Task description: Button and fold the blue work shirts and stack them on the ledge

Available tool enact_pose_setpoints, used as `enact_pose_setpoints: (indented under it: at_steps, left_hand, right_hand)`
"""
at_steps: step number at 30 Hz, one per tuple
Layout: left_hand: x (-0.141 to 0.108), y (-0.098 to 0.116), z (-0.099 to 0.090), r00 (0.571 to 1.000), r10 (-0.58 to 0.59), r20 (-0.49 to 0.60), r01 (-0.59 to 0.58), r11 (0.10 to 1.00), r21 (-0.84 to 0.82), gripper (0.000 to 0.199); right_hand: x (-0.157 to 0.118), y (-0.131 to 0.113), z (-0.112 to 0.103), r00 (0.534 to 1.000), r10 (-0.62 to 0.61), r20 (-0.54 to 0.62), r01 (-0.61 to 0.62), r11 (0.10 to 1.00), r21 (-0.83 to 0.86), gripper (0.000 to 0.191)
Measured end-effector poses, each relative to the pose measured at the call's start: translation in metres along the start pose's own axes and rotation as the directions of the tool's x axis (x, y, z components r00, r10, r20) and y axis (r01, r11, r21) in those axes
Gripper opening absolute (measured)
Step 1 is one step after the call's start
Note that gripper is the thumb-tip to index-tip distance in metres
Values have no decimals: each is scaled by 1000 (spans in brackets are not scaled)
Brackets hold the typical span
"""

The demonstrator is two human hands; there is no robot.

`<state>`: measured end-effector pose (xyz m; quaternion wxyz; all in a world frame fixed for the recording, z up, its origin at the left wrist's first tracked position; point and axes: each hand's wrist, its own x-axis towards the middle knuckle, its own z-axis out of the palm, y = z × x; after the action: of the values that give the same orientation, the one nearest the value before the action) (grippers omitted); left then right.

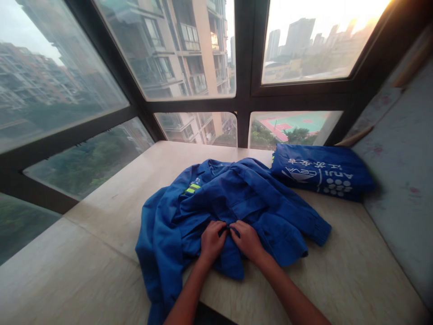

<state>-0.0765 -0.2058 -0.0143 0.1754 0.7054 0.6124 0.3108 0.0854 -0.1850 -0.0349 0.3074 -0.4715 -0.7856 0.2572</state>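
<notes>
Blue jacket (243,194) lies loosely spread and rumpled on the pale window ledge (111,203), its collar (216,167) toward the windows and its lower edge toward the person. The left hand (213,239) and the right hand (246,239) meet at the middle of the jacket's front, near the lower edge. Fingers of both hands are clamped on a small bit of the cloth there, the tips of the two hands almost touching; the exact part that they pinch is too small and dark to make out. One sleeve (157,257) trails down the left side and runs out past the bottom of the view, while the other slants off to the right and ends in a gathered cuff (321,231). A patch of bright yellow-green stripes (192,188) shows on the chest, with small white marking just above it.

Beyond the jacket on the right, close beside its shoulder, sits a folded blue garment (338,158) with white lettering that reads upside down from here, near the flower-patterned wall (402,176). Dark window frames (244,67) stand behind, with tall buildings (189,49) and a green and pink sports court (301,123) outside. Below the hands, a dark edge (214,314) shows at the bottom; what it belongs to is unclear
</notes>
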Motion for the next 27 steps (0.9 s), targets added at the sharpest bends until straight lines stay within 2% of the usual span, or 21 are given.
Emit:
enact_pose_setpoints:
  at_steps: [6,10,13,16,20,24,27]
  left_hand:
    - [5,-12,-2,997,63,52,-60,997,-50,18]
    - [7,-15,-5,991,103,85,-96,992,-86,18]
    - [8,-15,-6,989,116,91,-107,989,-101,20]
    - [8,-17,-4,992,101,76,-94,991,-99,21]
    - [8,-20,1,998,53,39,-50,996,-80,24]
    - [8,-21,4,1000,2,5,-2,998,-67,31]
    - [8,-21,4,1000,-20,10,21,997,-75,38]
  right_hand:
    - [4,1,-4,1000,1,22,-1,1000,25,21]
    - [6,4,-15,994,-60,90,49,992,119,18]
    - [10,5,-22,989,-75,129,59,991,118,16]
    - [13,2,-22,989,-59,132,52,997,60,16]
    - [14,-6,-11,996,-11,93,19,996,-90,16]
    - [13,-12,0,999,33,42,-23,972,-233,22]
    - [12,-15,4,998,52,21,-44,959,-279,26]
